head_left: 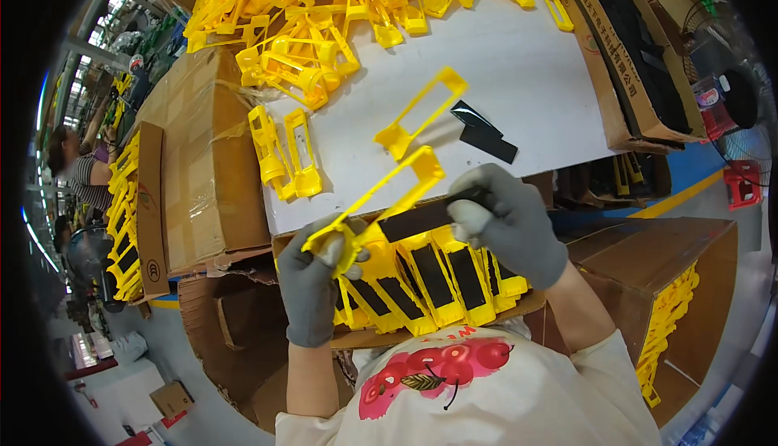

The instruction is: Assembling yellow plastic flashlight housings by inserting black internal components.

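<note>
I see a white table (pixel 535 81) with a heap of yellow plastic frames (pixel 324 17) along its far edge. Two more frames (pixel 285 154) lie at its left edge, beside a taped cardboard box (pixel 203 154). An open carton of black strips (pixel 640 57) sits at the right, and past it a red fan (pixel 733 114) stands on the floor.

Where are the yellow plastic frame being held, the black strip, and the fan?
yellow plastic frame (pixel 381 191), head view, its long middle bar.
black strip (pixel 421 217), head view, its flat middle.
fan (pixel 739 99), head view, its dark hub.
</note>
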A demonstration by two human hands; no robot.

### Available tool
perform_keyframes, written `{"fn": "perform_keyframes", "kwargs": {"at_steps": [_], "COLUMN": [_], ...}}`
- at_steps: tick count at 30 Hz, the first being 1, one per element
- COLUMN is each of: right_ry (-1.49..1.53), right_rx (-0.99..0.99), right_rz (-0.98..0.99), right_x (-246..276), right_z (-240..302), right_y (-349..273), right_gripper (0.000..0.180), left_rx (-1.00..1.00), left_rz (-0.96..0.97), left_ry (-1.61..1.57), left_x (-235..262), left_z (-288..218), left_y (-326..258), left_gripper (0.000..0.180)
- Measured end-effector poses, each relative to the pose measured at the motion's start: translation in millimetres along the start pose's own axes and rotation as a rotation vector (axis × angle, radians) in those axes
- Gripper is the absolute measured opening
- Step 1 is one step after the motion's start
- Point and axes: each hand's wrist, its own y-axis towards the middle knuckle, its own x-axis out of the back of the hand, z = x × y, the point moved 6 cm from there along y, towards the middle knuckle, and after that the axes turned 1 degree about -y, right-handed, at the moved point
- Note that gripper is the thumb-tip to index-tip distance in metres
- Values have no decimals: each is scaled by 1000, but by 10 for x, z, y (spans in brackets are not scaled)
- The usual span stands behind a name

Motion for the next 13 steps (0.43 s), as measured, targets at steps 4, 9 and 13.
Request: {"fn": "perform_keyframes", "kwargs": {"at_steps": [4,9,13], "right_ry": [-223,-447,-485], "right_rx": [175,216,264], "right_rz": [-49,-114,-146], "right_x": [-34,-18,19], "right_z": [-26,17,43], "right_y": [19,-58,-62], "right_gripper": [16,21,22], "left_rx": [89,140,150], "left_rz": [96,185,147], "left_ry": [-72,-76,-48], "left_x": [-255,-292,-370], "left_z": [9,28,16], "left_y": [-53,-60,-66], "left_gripper": [28,28,30]}}
